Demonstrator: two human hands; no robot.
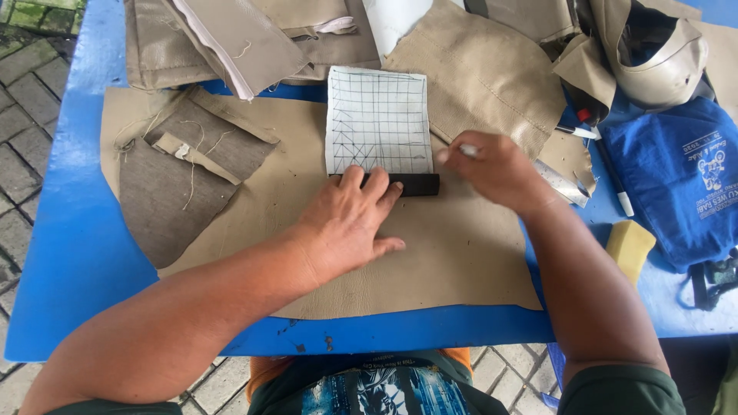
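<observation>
A large beige leather sheet (430,253) lies flat on the blue table (69,230). On it rests a white card with a drawn grid (378,123). My left hand (350,223) presses its fingers on a black bar (419,184) laid along the card's lower edge. My right hand (496,169) sits just right of the card, gripping a thin white pen (467,151) whose tip points toward the card's right edge.
Cut beige and grey leather pieces (184,154) lie at the left and back. A metal ruler (561,183), a blue cloth bag (676,177), a yellow sponge (630,247) and a beige cap-like shape (661,61) crowd the right side. Paving stones show beyond the table's left edge.
</observation>
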